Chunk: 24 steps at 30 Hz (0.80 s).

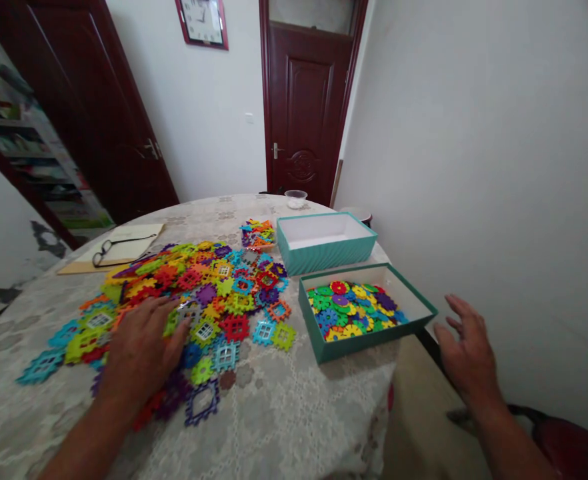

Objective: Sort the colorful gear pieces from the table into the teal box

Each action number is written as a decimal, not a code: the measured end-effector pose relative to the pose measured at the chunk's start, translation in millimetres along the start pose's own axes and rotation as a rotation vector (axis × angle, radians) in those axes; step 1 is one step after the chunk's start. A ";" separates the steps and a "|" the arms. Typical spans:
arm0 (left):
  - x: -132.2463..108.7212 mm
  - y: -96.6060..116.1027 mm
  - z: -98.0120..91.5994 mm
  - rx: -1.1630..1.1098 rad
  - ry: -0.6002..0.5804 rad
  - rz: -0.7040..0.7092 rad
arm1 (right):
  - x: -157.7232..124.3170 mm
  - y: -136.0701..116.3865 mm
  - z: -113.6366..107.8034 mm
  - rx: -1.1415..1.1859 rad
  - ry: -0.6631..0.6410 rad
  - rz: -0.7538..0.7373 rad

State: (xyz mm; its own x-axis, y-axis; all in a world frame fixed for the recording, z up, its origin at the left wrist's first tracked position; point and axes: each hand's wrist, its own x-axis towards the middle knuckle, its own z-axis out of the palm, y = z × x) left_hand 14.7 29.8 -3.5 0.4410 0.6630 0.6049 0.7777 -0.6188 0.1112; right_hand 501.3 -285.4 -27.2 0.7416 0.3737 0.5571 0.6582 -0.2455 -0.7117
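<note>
My left hand (141,350) rests over a large pile of colourful plastic interlocking pieces (204,293), many of them square with toothed edges and window-like openings. Its thumb stands apart from the fingers, and I see nothing gripped between them. Some fingertips are hidden against the pile. My right hand (469,350) is in the air off the table's right side, fingers loosely spread and holding nothing. Nearest to it is the corner of a dark green open box (361,343), which contains round notched plastic discs (354,307) in several colours.
Behind the green box stands a teal, white-lined box (329,257). A small tray of bright pieces (257,235) and a clear bowl (296,198) sit further back. Eyeglasses (105,252) lie on a notebook (134,233) at left. A wall (499,167) rises at right.
</note>
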 end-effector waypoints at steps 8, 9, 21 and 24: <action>-3.2 140.3 7.8 -0.488 -0.400 0.299 | 13.1 49.3 18.2 0.655 -0.285 0.581; -4.6 153.1 13.0 -0.495 -0.429 0.308 | 13.0 50.1 18.8 0.659 -0.332 0.617; -11.1 199.5 51.4 -0.455 -0.403 0.270 | 28.7 44.2 14.3 0.701 -0.469 0.863; -12.6 196.7 59.4 -0.453 -0.380 0.305 | 28.6 43.1 15.2 0.721 -0.437 0.874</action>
State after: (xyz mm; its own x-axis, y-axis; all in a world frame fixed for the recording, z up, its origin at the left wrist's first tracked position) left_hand 188.7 -75.3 -36.1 0.8035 0.4810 0.3508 0.3642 -0.8633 0.3495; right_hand 548.9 -271.7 -48.4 0.7020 0.6351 -0.3221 -0.3679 -0.0638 -0.9277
